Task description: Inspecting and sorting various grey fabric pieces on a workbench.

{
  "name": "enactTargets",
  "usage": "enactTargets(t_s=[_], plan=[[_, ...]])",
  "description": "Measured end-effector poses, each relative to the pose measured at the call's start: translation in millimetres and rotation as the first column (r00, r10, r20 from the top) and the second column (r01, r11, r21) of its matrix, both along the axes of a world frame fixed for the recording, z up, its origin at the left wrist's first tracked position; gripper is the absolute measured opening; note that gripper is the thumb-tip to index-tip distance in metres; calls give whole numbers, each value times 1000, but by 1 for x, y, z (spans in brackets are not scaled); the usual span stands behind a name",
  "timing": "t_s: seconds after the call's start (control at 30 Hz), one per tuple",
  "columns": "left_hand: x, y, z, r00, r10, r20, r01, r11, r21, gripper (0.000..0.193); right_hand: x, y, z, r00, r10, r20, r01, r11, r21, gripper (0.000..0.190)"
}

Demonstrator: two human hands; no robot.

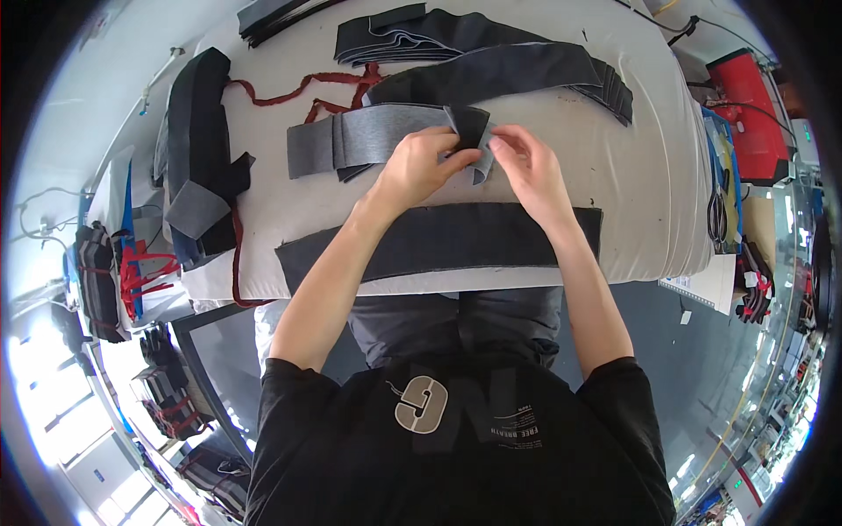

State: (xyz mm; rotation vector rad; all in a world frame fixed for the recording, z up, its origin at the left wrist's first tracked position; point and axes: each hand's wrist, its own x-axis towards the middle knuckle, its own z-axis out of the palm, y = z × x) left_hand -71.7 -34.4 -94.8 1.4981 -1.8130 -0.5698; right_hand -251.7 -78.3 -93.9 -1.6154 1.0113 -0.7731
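Note:
A grey denim-like fabric strip [381, 135] lies across the padded table, its right end lifted and folded so that a dark flap [471, 122] shows. My left hand [421, 161] grips this raised end from the left, thumb extended toward the right. On the other side, my right hand [531, 167] pinches the light grey edge [485, 161] between thumb and forefinger. Beneath my forearms, close to the table's front edge, a single wide black strip [460, 237] is spread flat. Whatever lies under my left palm is hidden.
Beyond my hands are stacked dark strips [487, 72]. A dark bundle [197, 151] with a grey patch [197, 209] lies at the left. Red ribbon [289, 92] trails over the cream table cover [651, 217]. A red case [750, 125] stands beyond the right edge.

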Motion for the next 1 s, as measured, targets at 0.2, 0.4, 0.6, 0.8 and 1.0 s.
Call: enactTargets(t_s=[0.2, 0.4, 0.6, 0.8, 1.0], plan=[[-7, -6, 2, 993, -108, 42, 113, 985, -129, 25, 9, -12, -6, 995, 102, -14, -95, 961, 260, 19], [-6, -9, 6, 994, -111, 8, 111, 992, -60, 32, 5, -12, -12, 992, 61, 106, -87, 963, 255, 19], [-10, -12, 8, 991, -128, -49, 128, 992, -10, 35, 2, -11, 8, 982, 40, 185, -121, 886, 447, 21], [-14, -12, 12, 986, -89, -138, 105, 988, 117, 33, -2, -12, -11, 946, -12, 325, -145, 878, 456, 23], [-10, -13, 13, 991, -120, -52, 125, 984, 126, 36, 2, -9, -11, 962, 101, 255, -203, 889, 411, 23]])
